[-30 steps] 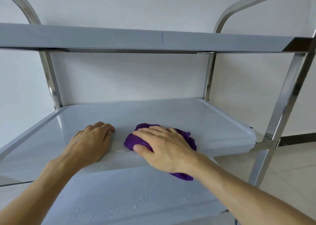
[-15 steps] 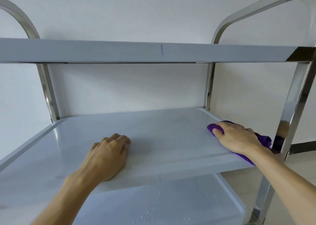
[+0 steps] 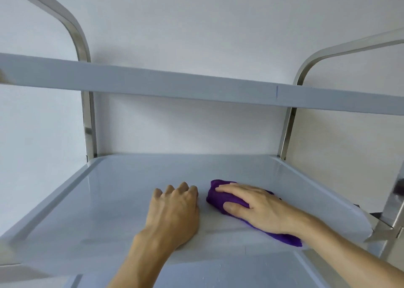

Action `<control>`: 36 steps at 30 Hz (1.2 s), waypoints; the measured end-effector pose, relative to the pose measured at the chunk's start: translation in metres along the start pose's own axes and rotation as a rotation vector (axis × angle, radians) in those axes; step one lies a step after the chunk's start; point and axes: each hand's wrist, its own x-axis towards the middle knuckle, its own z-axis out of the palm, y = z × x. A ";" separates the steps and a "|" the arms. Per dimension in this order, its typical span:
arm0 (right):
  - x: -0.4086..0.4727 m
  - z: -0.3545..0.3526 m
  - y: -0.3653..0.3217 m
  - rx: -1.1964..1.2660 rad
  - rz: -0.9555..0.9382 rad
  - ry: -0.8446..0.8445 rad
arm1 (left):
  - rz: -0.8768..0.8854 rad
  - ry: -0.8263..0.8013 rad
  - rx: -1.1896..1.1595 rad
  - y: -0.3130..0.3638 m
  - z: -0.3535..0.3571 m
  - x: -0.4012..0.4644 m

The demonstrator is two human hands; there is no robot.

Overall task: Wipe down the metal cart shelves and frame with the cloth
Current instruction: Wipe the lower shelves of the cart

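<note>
On the pale grey metal middle shelf (image 3: 122, 200), the right hand (image 3: 260, 209), fingers pressed flat over the bunched purple cloth (image 3: 220, 198), has swept back from the right edge toward the loosely curled, empty left hand (image 3: 175, 213), finishing another pass.

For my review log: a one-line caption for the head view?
Right hand presses purple cloth on cart's middle shelf; left hand rests beside it.
</note>
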 end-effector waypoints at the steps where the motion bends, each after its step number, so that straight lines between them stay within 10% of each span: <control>1: -0.002 -0.005 0.010 0.003 0.057 0.012 | 0.007 0.003 -0.001 0.000 0.000 0.000; 10: 0.017 -0.031 0.104 -0.232 0.698 0.159 | 0.065 -0.023 -0.107 -0.003 0.002 -0.004; 19: 0.108 0.030 -0.004 -0.059 -0.089 0.010 | 0.064 -0.015 -0.036 -0.002 0.001 0.021; 30: 0.156 -0.013 0.159 -0.166 0.534 0.185 | 0.097 0.153 -0.035 0.010 0.018 0.025; 36: 0.203 0.022 0.092 -0.130 0.080 0.120 | 0.104 0.148 -0.032 0.016 0.020 0.031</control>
